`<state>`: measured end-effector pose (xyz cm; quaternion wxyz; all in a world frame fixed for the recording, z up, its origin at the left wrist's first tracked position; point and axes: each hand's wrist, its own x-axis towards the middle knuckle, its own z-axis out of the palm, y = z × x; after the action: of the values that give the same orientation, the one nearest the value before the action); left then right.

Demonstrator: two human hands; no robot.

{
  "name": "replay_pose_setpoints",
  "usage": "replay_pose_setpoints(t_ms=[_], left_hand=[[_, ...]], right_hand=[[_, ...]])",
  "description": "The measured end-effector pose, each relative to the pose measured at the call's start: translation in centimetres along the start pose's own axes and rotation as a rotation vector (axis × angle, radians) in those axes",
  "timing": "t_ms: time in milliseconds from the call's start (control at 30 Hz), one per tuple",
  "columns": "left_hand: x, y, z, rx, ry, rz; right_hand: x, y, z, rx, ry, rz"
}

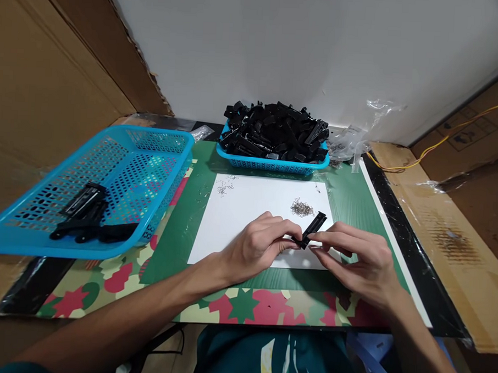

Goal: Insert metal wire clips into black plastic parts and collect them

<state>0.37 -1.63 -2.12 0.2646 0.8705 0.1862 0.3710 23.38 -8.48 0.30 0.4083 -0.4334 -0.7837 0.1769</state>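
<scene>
Over the white sheet [248,208], my left hand [263,239] pinches a narrow black plastic part [314,225] near its lower end. The part is tilted, its far end pointing up and to the right. My right hand [357,260] is at the part's right side, index fingertip against it and thumb just below. Those fingers are drawn into a pinch; anything between them is too small to make out. Just beyond the part lies a pile of tiny metal pieces [301,207], like small springs or wire clips. More tiny metal bits [225,186] are scattered at the sheet's far left corner.
A blue basket [272,164] heaped with black plastic parts [276,130] stands at the back. To the left, a larger blue basket [161,199] holds several black parts [87,207]. Clear plastic bags [350,144] and a yellow wire [427,153] are at right, beside cardboard [449,217].
</scene>
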Motion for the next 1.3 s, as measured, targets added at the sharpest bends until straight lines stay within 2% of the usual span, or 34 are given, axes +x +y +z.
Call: replay_pose_setpoints(t_ms=[100, 300, 467, 600, 700, 800, 933, 1033, 1133, 1300], left_hand=[[0.1, 0.1, -0.1, -0.014, -0.041, -0.039], [0.2, -0.1, -0.2, 0.061, -0.152, -0.099], [0.1, -0.3, 0.0, 0.155, -0.154, -0.063], [0.0, -0.4, 0.2, 0.171, -0.14, -0.086], [0.0, -0.5, 0.4, 0.177, -0.128, -0.107], [0.0, -0.5, 0.5, 0.191, -0.12, -0.126], [0.0, -0.4, 0.6, 0.214, -0.126, -0.11], [-0.1, -0.3, 0.5, 0.246, -0.136, -0.092], [-0.1, -0.3, 0.5, 0.272, -0.142, -0.087], [-0.3, -0.4, 0.6, 0.295, -0.134, -0.071]], right_hand=[[0.0, 0.3, -0.3, -0.015, -0.033, -0.031], [-0.2, 0.9, 0.0, -0.079, -0.089, 0.015], [-0.7, 1.3, 0.5, -0.075, -0.1, 0.051], [-0.5, 1.5, -0.1, -0.073, -0.105, 0.092], [0.0, 1.9, -0.7, -0.133, -0.077, 0.054], [0.5, 1.9, -0.6, -0.172, 0.028, 0.033], [1.0, 1.1, 0.8, 0.001, 0.216, 0.275], [1.3, 0.7, 2.1, 0.214, 0.248, 0.449], [1.5, 0.7, 2.8, 0.313, 0.225, 0.52], [1.6, 0.9, 2.9, 0.296, 0.206, 0.535]])
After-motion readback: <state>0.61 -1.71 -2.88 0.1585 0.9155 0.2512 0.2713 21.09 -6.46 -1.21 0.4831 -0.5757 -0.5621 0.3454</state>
